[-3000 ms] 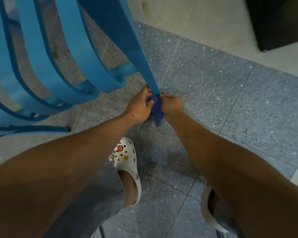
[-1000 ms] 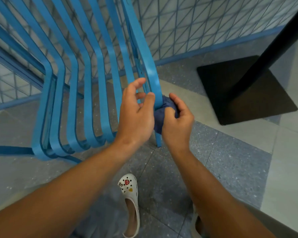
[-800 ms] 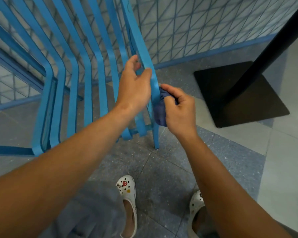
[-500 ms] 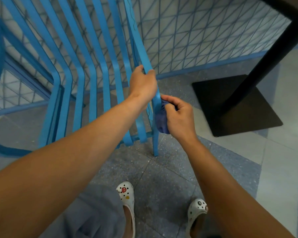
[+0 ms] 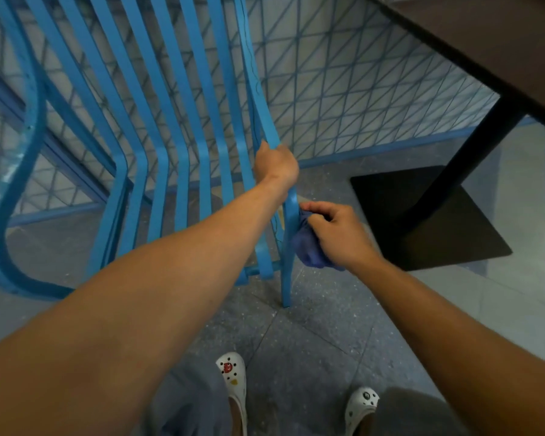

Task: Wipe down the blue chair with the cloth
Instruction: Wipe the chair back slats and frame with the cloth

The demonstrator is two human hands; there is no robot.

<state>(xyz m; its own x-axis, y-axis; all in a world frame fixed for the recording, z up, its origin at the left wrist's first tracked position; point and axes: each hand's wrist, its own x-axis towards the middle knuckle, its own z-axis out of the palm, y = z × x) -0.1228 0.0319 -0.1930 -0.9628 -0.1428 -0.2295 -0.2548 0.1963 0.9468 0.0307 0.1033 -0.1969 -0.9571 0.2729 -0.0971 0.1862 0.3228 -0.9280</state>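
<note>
Left hand (image 5: pixel 277 163) wrapped tight around the chair (image 5: pixel 183 127) rail, right hand (image 5: pixel 334 234) pinching the cloth (image 5: pixel 307 250) against the leg just below.

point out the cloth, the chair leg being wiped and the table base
cloth (image 5: pixel 309 253), head view, bunched lower part below the hand
chair leg (image 5: pixel 286 287), head view, bare lower stretch
table base (image 5: pixel 428 228), head view, flat black plate

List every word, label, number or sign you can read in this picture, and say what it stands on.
"m": on a round dark charm on the right white clog.
The red charm on the left white clog carries a mark too blurred to read.
No text on the blue chair, the cloth or the dark table.
</note>
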